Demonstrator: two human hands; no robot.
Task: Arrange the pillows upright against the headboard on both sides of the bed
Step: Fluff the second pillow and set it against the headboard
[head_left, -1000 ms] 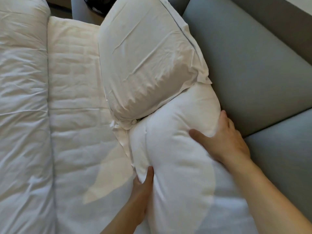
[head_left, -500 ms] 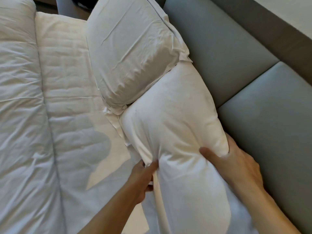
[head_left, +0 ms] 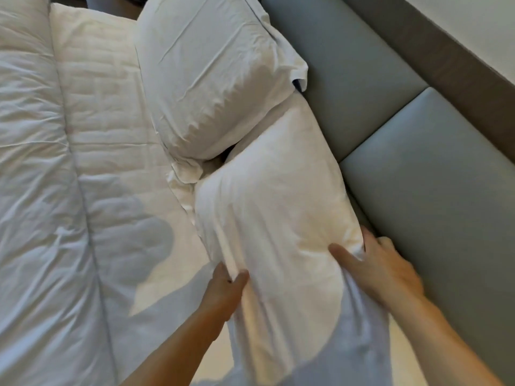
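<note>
Two white pillows lean on the grey headboard (head_left: pixel 418 168). We grip the near pillow (head_left: pixel 276 218): left hand (head_left: pixel 225 291) pinching its cover, right hand (head_left: pixel 381 268) clasping its headboard-side edge. Far pillow (head_left: pixel 211 79) touches it. Duvet (head_left: pixel 30 190) lies left. We see no writing.

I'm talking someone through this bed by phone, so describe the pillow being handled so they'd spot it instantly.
Start at the grey padded headboard on the right. Two white pillows lean along it; the handled pillow is the nearer one. Unlike the far pillow, which nobody touches, the left hand and right hand grip it.
</note>
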